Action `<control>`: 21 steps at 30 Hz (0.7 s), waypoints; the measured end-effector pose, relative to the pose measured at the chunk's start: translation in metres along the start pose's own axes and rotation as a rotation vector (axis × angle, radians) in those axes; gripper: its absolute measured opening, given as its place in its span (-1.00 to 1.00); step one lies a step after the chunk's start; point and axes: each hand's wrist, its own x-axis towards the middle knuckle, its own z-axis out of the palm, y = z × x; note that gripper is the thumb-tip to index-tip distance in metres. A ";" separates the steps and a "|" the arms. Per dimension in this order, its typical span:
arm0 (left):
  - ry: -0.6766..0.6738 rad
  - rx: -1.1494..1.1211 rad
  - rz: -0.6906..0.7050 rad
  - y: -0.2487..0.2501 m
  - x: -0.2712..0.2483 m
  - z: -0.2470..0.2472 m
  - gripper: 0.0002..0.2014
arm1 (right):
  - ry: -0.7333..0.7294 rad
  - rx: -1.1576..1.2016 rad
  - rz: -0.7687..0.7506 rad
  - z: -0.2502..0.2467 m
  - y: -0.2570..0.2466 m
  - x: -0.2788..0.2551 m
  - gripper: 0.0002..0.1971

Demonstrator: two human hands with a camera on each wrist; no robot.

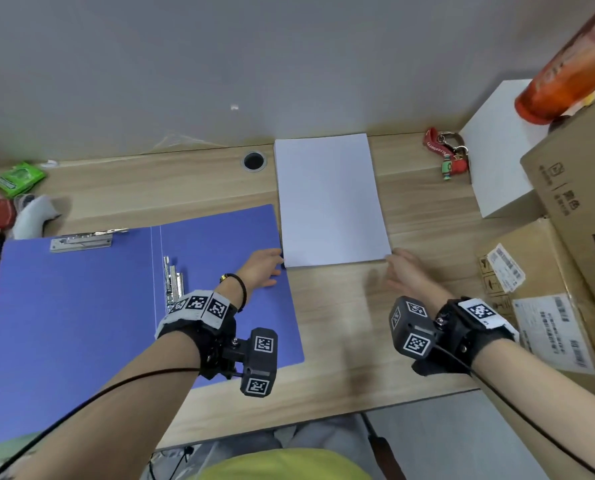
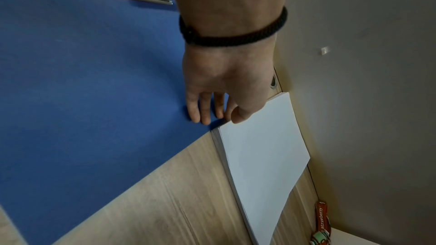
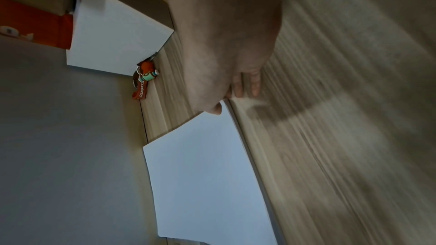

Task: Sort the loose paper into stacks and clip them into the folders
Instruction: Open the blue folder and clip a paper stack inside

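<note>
Overhead, the paper (image 1: 330, 199) sits as 1 squared stack on the surface (image 1: 341, 341), its far edge near the wall, just right of the open blue folder (image 1: 81, 323), whose 2 metal clips (image 1: 81, 240) lie bare. The left hand (image 1: 263, 266) reaches over the folder's right edge to the stack's near-left corner, and the right hand (image 1: 405, 268) meets the near-right corner; both show straight, relaxed fingers and neither has closed on anything. From the left wrist, the left hand (image 2: 221, 88) has its fingertips (image 2: 205, 118) down on the folder (image 2: 82, 81) beside the stack's corner, the thumb lying at the top sheet's edge (image 2: 259, 146); I cannot tell whether it presses the paper. From the right wrist, blurred, the right hand (image 3: 235, 59) has its fingers (image 3: 254, 85) flat on the surface (image 3: 330, 137) against the stack's near edge (image 3: 205, 174), thumb tip over the corner. My reading is that the step in hand is taking up paper for the folder; nothing is clipped yet. The next move calls for both hands to get fingers under the near edge, lift a portion without fanning it, carry it left, and seat its edge under an opened clip.
</note>
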 end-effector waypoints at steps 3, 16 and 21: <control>-0.001 0.017 0.007 0.001 0.002 0.003 -0.68 | 0.016 0.004 -0.031 0.003 -0.005 -0.004 -0.79; -0.007 0.114 0.032 0.015 -0.002 0.005 -0.87 | -0.098 -0.172 -0.105 -0.006 -0.014 -0.023 -0.54; 0.006 0.083 0.061 0.011 -0.002 0.005 -0.89 | -0.130 -0.168 -0.139 -0.004 -0.014 -0.021 -0.73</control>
